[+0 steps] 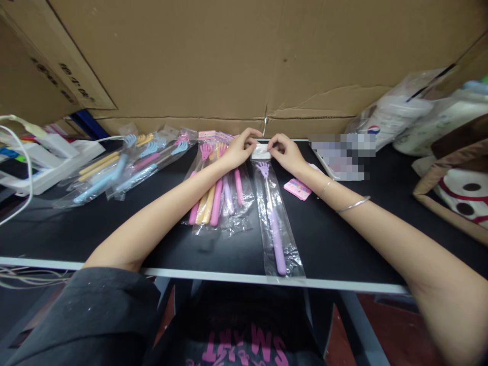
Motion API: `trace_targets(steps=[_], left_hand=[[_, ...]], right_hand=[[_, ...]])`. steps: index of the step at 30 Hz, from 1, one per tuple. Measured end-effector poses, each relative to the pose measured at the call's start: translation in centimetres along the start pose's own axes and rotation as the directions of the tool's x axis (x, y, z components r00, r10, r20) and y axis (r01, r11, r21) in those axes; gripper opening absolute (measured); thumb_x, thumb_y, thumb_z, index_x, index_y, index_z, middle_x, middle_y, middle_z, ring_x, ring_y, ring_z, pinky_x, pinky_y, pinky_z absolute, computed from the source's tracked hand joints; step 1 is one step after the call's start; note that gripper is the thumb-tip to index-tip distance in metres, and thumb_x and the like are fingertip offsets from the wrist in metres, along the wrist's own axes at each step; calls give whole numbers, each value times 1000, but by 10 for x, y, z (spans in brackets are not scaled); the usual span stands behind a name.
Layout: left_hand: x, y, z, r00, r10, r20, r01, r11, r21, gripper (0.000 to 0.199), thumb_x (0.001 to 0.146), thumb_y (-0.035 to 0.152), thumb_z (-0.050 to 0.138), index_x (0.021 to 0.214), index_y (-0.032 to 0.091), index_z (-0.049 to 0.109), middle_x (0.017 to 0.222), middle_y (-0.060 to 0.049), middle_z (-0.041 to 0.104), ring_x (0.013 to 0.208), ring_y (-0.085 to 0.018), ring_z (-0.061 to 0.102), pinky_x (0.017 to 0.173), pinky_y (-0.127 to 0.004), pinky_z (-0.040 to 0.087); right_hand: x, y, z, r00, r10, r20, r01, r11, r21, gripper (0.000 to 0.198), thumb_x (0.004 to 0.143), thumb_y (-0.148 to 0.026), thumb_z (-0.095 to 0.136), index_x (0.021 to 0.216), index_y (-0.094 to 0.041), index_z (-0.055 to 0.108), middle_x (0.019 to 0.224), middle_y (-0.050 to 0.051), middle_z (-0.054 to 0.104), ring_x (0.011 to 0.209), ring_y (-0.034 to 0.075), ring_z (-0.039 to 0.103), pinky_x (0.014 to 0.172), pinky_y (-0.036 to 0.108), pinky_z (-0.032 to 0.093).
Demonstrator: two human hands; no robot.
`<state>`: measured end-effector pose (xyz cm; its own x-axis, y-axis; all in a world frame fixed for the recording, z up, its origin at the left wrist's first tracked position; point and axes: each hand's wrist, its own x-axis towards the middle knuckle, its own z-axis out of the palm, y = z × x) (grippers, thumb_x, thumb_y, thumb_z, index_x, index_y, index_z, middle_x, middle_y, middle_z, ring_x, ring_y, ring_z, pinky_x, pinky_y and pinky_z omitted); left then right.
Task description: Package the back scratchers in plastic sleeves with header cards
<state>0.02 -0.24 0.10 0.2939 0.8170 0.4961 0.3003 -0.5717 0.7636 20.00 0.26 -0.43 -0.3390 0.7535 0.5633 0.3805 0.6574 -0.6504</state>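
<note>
While right hand (286,154) pinches one end of the white header strip (261,151), left hand (241,150) meets the other, its grip uncertain. One purple back scratcher (276,239): in clear bag (293,260), flat on black desk (224,254), below the strip. Step, apparently: header handling; next move calls for level, even fingertips.

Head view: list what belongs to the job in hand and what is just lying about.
Likely the job:
white card
purple scratcher
other bagged scratchers
pink cards

Likely just lying about:
power strip
cup
</note>
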Motion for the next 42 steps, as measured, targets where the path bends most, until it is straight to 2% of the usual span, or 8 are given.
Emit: trace_targets(steps=[7,14,17,21,24,35,42], left_hand=[[0,0,0,1000,-11,2,11,1000,4,37,82,5,56,116,19,56,100,-3,70,87,-12,65,81,-25,49],[-1,1,0,1000,6,25,-6,1000,0,39,77,0,54,111,20,57,101,-2,70,83,-11,62,79,-25,48],[-1,0,0,1000,4,20,-4,1000,15,33,82,4,56,112,19,57,98,-2,70,82,-11,61,81,-26,47],[-2,3,0,1000,1,17,-2,995,97,17,92,19,57,108,18,60,93,-2,69,84,-13,62,82,-27,47],[-4,8,0,999,-11,40,4,985,175,14,94,24,54,103,17,62,91,-2,69,84,-15,62,80,-27,46],[-6,17,-1,997,-12,78,-11,958,285,14,89,18,54,100,17,63,89,-2,69,83,-15,60,78,-26,44],[-9,26,-1,997,-30,76,-2,922,387,24,86,14,54,109,17,63,91,-3,70,78,-16,60,76,-27,44]], right_hand=[[0,6,2,998,47,-37,-45,997,65,16,90,-39,60,96,-26,52,88,0,59,72,15,57,68,30,49],[0,3,3,998,56,-1,-56,998,23,13,87,-34,60,86,-24,53,79,0,59,76,16,56,78,33,49],[0,2,2,999,54,-5,-54,999,4,13,86,-33,61,84,-24,52,79,0,59,77,16,56,78,33,49],[-1,-3,2,999,48,-7,-48,999,-3,12,86,-32,61,85,-24,52,80,1,60,78,17,57,77,33,48],[-2,-7,2,998,58,-10,-58,998,1,14,86,-34,62,85,-24,53,81,1,61,80,17,58,77,33,47],[-3,-12,2,996,90,-8,-90,996,-2,15,84,-36,62,85,-24,53,80,2,63,78,18,58,75,34,47],[-5,-12,1,994,108,28,-106,993,-61,19,83,-37,66,91,-24,55,79,1,62,73,17,57,70,32,45]])
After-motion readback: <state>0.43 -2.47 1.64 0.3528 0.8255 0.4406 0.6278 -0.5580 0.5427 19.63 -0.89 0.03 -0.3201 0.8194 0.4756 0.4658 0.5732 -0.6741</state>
